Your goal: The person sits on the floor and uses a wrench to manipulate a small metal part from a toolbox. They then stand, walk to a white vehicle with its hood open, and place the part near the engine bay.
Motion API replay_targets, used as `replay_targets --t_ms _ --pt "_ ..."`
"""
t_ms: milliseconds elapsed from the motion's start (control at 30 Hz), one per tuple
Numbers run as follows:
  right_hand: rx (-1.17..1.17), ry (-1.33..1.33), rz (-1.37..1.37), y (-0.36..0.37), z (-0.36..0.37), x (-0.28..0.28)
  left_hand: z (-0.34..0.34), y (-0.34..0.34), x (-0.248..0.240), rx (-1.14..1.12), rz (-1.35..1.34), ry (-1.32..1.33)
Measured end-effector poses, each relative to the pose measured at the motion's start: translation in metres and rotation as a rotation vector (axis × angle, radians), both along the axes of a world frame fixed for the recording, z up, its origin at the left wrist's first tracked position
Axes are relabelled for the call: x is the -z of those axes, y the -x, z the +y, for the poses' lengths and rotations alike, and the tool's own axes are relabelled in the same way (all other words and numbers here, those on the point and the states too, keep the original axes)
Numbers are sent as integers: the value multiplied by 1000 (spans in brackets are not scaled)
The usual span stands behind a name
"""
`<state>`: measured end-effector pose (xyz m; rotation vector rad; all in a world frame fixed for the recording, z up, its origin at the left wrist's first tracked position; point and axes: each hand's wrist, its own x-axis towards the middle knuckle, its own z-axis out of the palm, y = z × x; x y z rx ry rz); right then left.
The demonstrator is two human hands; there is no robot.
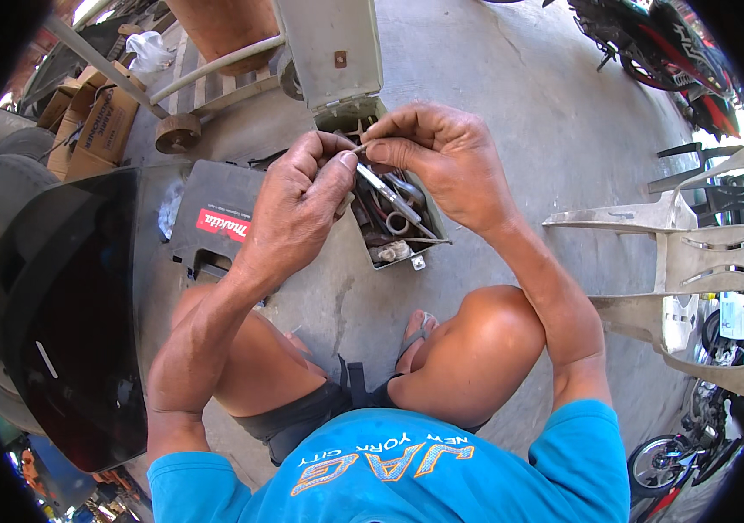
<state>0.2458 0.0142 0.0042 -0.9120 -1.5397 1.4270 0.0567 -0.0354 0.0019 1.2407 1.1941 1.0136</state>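
Observation:
In front of me, both hands meet over an open metal toolbox (372, 254). My left hand (302, 192) pinches one end of a small thin piece (360, 150), perhaps metal, between thumb and forefinger. The thumb and fingers of my right hand (442, 157) close on its other end. The piece is mostly covered by fingertips, so its kind cannot be made out. Under the hands the box holds several jumbled tools, among them a silver bar-like tool (389, 195) and a ring-shaped metal part (396, 223). The toolbox lid (330, 52) stands raised at its far end.
A dark tool case (237, 187) lies left of the toolbox. Farther left are a glossy dark panel (67, 322), a tyre (6, 187) and a cardboard box (102, 131). A plastic chair (707, 253) lies at right. Motorcycles (668, 52) stand at the far right.

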Motion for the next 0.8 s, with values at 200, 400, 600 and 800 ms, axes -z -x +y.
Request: replay_targets --t_ms 200,400,600,800 --pt "42 -50 -33 0 -4 1 4 0 -2 -2 -88 111" --pt "74 -348 -293 -7 -3 -1 9 2 -3 50 -75 100" --pt "62 -306 -252 -4 -4 1 10 7 -7 82 -131 115" --pt "13 -126 -160 -1 -6 -7 10 10 -4 83 -33 25"
